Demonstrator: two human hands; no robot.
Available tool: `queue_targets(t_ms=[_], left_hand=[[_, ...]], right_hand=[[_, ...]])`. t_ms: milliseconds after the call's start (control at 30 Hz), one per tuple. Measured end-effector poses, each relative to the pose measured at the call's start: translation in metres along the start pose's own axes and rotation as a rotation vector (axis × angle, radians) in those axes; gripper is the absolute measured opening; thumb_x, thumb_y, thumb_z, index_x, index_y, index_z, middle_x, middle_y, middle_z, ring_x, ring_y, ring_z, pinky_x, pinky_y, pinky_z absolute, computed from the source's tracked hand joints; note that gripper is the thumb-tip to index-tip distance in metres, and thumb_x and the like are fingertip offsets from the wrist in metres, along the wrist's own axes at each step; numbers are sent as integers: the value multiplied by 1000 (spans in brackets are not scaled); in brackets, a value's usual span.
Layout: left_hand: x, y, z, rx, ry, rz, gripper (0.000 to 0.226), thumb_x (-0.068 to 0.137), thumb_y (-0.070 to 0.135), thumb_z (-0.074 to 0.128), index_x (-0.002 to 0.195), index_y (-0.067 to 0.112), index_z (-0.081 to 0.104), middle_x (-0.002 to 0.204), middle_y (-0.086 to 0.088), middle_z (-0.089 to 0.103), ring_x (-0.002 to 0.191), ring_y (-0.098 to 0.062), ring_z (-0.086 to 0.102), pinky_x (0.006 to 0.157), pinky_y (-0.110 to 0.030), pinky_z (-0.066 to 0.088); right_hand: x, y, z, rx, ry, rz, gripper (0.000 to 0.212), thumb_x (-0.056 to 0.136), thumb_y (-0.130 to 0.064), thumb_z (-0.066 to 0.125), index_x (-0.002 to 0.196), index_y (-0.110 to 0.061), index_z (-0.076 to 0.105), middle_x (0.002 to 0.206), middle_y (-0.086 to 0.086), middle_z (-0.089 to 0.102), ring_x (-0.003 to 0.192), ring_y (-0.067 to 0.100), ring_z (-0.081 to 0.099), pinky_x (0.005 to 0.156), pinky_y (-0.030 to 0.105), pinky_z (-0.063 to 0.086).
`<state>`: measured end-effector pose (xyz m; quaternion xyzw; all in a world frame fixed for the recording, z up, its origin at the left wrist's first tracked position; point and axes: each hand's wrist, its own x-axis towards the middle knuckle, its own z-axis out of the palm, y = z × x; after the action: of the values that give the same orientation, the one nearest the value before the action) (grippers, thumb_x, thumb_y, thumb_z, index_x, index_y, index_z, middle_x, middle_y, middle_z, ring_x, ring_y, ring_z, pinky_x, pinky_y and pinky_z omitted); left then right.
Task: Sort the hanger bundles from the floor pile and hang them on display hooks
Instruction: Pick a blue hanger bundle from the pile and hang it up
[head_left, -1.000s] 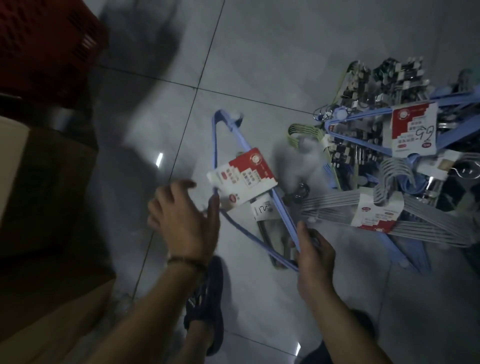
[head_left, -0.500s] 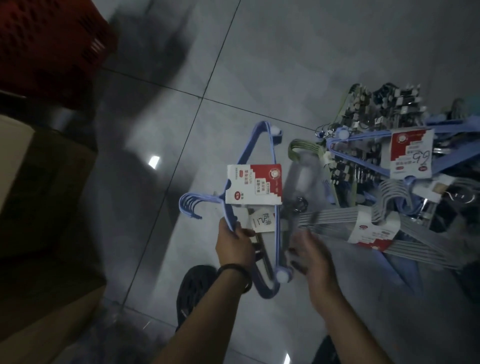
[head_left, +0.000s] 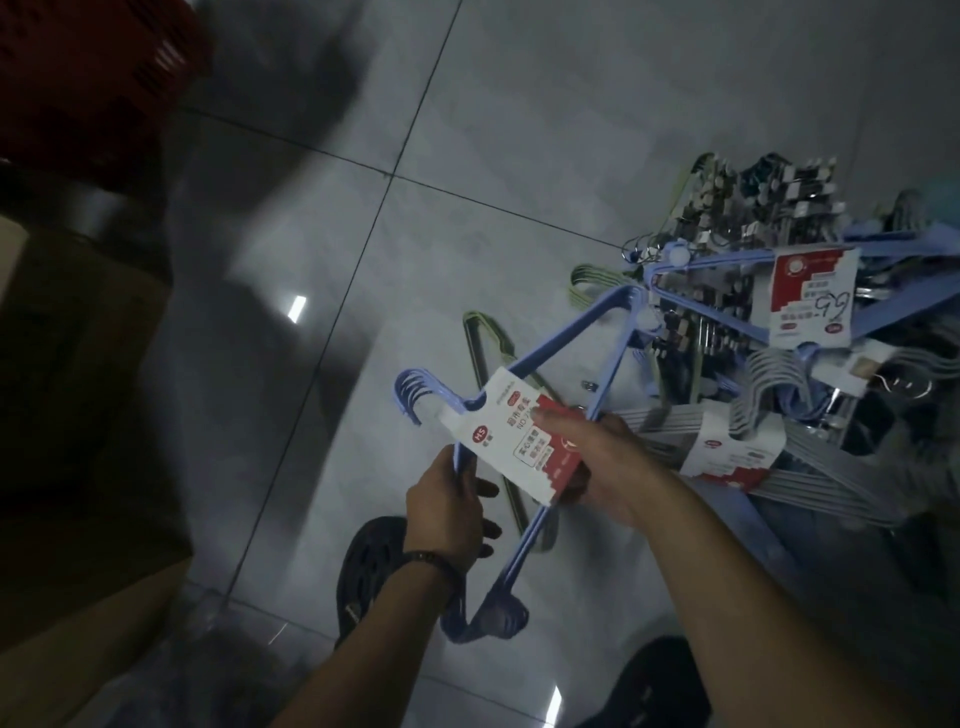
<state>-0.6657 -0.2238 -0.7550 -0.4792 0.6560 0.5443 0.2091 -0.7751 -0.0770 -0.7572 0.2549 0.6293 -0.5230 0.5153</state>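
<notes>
Since half a second ago the blue hanger bundle (head_left: 629, 300) has swung round, and the right hand (head_left: 602, 462) has come onto it.

Head view: the bundle is off the tiled floor (head_left: 519, 156), held between both hands, just left of the floor pile (head_left: 727, 249). The left hand (head_left: 447, 514) curls round the frame just below the hooked necks. The right hand pinches the card sleeve (head_left: 514, 447). The bundle looks light, stiff and smooth. Only the sleeve seems to bind it, so the frame is the safer hold, not the card.
</notes>
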Motion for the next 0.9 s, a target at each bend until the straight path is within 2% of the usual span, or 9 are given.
queue_targets(t_ms=[167,267,367,433,500,600,667,767,900], left_hand=[[9,-4,-4,170,37,67,23,108,32,51,130,25,54,106,0,72,71,-27,74,55,-39,65],[4,-5,-12,-112,-111,4,30,99,22,59,129,24,56,116,-3,70,83,-29,72,51,-26,55],[0,-6,-19,-270,-248,-99,31,92,41,66,120,34,55,120,2,71,83,-24,76,64,-31,46],[4,-12,-22,-304,-175,-100,25,98,46,67,116,36,52,113,8,71,89,-19,76,62,-32,52],[11,-20,-23,-353,-71,-49,21,97,37,71,109,33,54,110,3,73,90,-18,74,55,-27,58],[32,-31,-28,-268,75,29,22,94,36,75,104,26,58,105,-5,75,80,-25,72,52,-26,55],[51,-39,-32,-240,132,14,30,92,40,77,105,19,60,101,-12,76,73,-29,69,54,-32,55],[71,-51,-39,-227,176,7,36,94,44,74,107,14,59,99,-13,73,71,-24,64,53,-30,52],[88,-71,-52,-232,251,-2,34,96,54,64,105,22,57,90,-4,73,61,-18,62,50,-26,50]], right_hand=[[-3,22,-2,-12,-60,102,45,86,-53,76,118,-21,73,106,10,79,98,34,77,88,59,61],[-2,30,-4,56,-96,95,49,84,-48,80,122,-19,71,111,12,78,104,37,74,91,63,58],[0,30,7,17,-123,81,47,84,-42,82,123,-20,70,109,9,79,103,35,75,89,64,58],[6,27,19,-18,-141,57,51,81,-47,82,125,-24,70,109,6,79,104,33,75,88,61,60],[22,28,28,12,-136,85,58,83,-65,71,126,-26,70,110,5,79,106,31,74,86,54,62],[56,42,33,150,49,125,71,86,-84,49,119,-25,72,110,9,78,103,34,75,89,57,60],[81,58,28,-69,343,70,56,87,-69,57,114,-22,70,111,11,75,100,36,73,87,54,61],[113,92,25,-492,511,108,41,89,-37,66,115,-6,69,108,14,72,107,37,69,82,33,53],[146,121,42,-516,617,119,58,76,-55,73,113,-10,72,103,11,75,94,31,73,73,33,56]])
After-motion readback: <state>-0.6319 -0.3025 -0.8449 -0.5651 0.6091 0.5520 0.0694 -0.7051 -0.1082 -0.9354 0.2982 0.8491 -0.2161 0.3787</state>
